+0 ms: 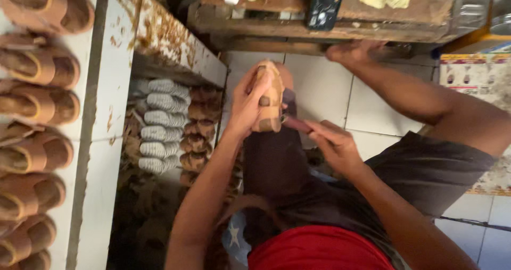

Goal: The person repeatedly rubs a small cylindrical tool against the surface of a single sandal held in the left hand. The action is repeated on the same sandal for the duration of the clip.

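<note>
1. We hold a small tan sandal (270, 97) in our left hand (246, 108), propped upright over our raised knee (277, 142). That looks like the steadiest rest we have, and it keeps the shoe close under our eyes.
2. Our left fingers wrap round the sandal's near side, pressed together, with the thumb laid against its upper part, so the shoe appears clamped rather than pinched.
3. Our right hand (334, 142) comes in from the right with a slim dark reddish tool (296, 123). The fingers are curled and pinch the handle; its tip touches the lower edge of the sandal, near the sole.
4. The sandal's long axis runs nearly up and down in the head view, tilted slightly. One end points away from us toward the wooden bench (372, 28), the other toward our lap. We cannot tell which end is the toe.
5. On our left, a white shelf (109, 89) carries a row of brown sandals (40, 105), and below it lie stacked grey-and-white striped pairs (159, 126), all within reach of the left arm.
6. Our bare foot (354, 51) rests against the bench base, which seems to brace the raised leg.
</note>
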Tool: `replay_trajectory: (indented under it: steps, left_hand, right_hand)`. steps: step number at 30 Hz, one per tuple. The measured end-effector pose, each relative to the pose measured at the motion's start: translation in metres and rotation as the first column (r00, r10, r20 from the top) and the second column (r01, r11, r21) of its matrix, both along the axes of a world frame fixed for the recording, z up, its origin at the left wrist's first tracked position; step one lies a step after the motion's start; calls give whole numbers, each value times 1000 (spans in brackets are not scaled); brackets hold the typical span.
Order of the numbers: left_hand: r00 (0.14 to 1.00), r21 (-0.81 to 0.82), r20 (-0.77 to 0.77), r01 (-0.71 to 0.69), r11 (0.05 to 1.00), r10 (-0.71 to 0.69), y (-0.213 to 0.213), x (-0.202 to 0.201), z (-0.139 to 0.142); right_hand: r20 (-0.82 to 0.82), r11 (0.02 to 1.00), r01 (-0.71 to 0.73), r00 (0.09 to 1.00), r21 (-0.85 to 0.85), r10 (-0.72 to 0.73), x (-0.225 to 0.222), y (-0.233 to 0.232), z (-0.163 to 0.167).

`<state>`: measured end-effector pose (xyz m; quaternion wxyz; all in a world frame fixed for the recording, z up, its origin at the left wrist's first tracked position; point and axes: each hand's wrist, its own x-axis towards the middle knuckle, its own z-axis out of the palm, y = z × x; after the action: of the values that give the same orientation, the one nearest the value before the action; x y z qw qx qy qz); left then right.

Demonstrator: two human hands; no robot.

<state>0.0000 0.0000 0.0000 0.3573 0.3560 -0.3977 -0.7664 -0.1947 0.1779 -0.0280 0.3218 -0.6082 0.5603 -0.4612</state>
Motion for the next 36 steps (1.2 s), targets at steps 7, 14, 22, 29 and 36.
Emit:
replay_trajectory:
  steps: [7,14,22,29,36]
  left_hand:
    - [997,-73,60,42,996,-38,2,-5,-4]
    - [984,-177,172,-25,984,56,12,-7,-14]
    - [991,-194,130,11,981,15,13,-13,-16]
    - [992,-56,128,-3,998,10,12,-3,-3]
    - [999,-386,29,-18,922,32,7,-11,-2]
  right_hand:
    - [4,982,145,989,-118,-146,13,-48,36]
    - [40,994,90,995,-63,-88,20,-49,38]
    - [11,978,148,989,-144,-148,18,-49,36]
    - [49,988,128,991,-91,-124,25,-49,38]
    - [-60,969,133,987,-209,-148,20,-52,37]
